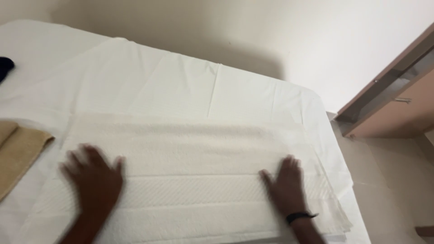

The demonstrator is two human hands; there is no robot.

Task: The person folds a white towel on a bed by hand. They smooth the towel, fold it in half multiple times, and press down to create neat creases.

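Both hands, left hand (95, 180) and right hand (285, 184), lie flat (fingers spread) on white towel (194, 153).

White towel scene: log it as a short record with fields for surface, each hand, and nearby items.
surface: bed with white sheet
towel: white towel, spread flat
left hand: left hand, palm down on the towel, blurred
right hand: right hand, flat on the towel, black wristband
nearby: folded tan towel at left; dark cloth at far left edge; wooden cabinet at right
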